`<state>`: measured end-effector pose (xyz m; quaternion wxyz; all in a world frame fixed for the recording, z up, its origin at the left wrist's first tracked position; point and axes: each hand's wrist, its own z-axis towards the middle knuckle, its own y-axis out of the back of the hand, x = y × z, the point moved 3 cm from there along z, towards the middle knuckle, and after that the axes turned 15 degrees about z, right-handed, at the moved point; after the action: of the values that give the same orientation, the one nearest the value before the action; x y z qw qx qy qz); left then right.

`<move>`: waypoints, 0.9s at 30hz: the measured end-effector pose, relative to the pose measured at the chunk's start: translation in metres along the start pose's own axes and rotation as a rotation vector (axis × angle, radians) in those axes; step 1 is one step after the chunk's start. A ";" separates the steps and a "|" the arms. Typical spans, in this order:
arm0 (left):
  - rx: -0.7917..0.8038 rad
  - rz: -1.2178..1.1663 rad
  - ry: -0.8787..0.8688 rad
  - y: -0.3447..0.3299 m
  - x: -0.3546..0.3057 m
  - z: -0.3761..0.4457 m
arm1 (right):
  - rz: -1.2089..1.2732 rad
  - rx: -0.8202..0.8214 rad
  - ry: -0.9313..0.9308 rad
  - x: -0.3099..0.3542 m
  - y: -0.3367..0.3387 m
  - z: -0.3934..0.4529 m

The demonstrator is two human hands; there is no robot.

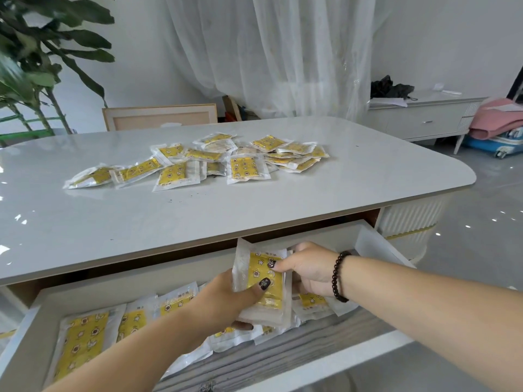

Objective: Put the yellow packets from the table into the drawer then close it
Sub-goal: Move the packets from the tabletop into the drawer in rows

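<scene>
Yellow packets point(198, 162) lay scattered in a loose heap across the far middle of the white desk point(368, 171), some overlapping, while others already lay in the open drawer point(283, 374) pulled out beneath the desk's near edge. We held a small stack of packets point(264, 284) above the drawer's right half, gripped from both sides. Our left hand point(226, 298) curled around the stack from the left, its thumb pressed across the yellow face and its fingers tucked beneath. Our right hand point(308, 270) gripped the stack's right edge, one fingertip resting on the upper part of the front packet, and a dark beaded bracelet point(339, 275) circled that wrist. Inside the drawer, a row of packets point(82, 338) leaned and overlapped from the left wall toward the middle, and a few more lay under and just right of the held stack. The drawer's grey striped floor showed bare along its near right side.

Beyond the desk stood a pale wooden chair back point(160, 117) at the far edge, a leafy plant point(42, 60) at the far left, sheer white curtains point(271, 52) behind, and a low white cabinet point(421, 120) at the far right, with pink fabric point(501, 120) piled beside it.
</scene>
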<state>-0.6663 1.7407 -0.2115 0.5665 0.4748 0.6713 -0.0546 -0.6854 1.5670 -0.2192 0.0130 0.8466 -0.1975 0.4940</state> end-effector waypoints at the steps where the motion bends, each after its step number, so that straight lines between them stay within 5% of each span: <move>1: 0.024 -0.001 0.015 -0.002 0.000 0.000 | -0.033 -0.009 0.006 0.005 0.005 0.001; 10: 0.101 0.053 0.027 -0.006 -0.003 0.004 | -0.854 -0.283 0.073 0.053 0.129 0.003; 24: 0.120 0.133 0.034 -0.006 -0.002 0.006 | -1.591 -0.415 0.378 0.040 0.124 0.004; 27: 0.121 0.142 0.031 -0.006 -0.003 0.005 | -1.727 -0.414 0.260 0.040 0.114 -0.002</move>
<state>-0.6672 1.7323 -0.2143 0.5290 0.5552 0.6401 -0.0476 -0.7099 1.4496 -0.2044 0.5549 0.6181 0.4261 0.3585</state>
